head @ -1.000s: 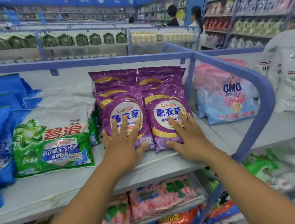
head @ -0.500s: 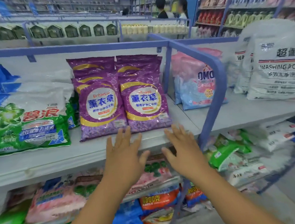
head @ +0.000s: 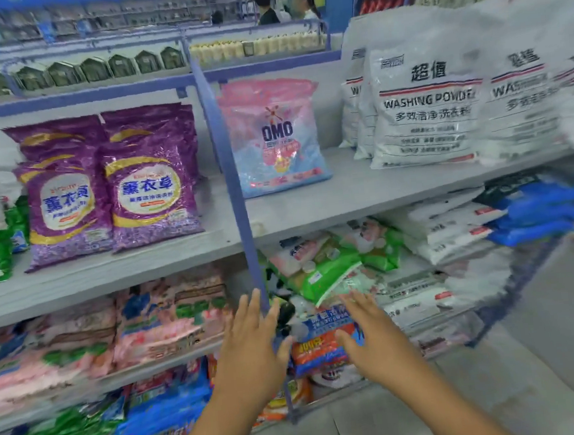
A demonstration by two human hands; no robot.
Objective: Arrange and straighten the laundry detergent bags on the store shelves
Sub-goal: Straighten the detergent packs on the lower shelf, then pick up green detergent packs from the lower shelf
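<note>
Both my hands, left [head: 251,349] and right [head: 374,342], spread wide, holding nothing. Up-left of them: purple bags [head: 112,193], upright, paired. Above: OMO bag [head: 274,137], leaning. Likely soft, slick film, powder-heavy; I'd grip the side edges.

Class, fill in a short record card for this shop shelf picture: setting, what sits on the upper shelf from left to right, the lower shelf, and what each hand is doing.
setting: shop aisle with grey shelves and a blue divider rail
upper shelf, left to right: purple bags, pink and blue bag, white bags
lower shelf: green bags lying jumbled
left hand: open, empty
right hand: open, empty
</note>
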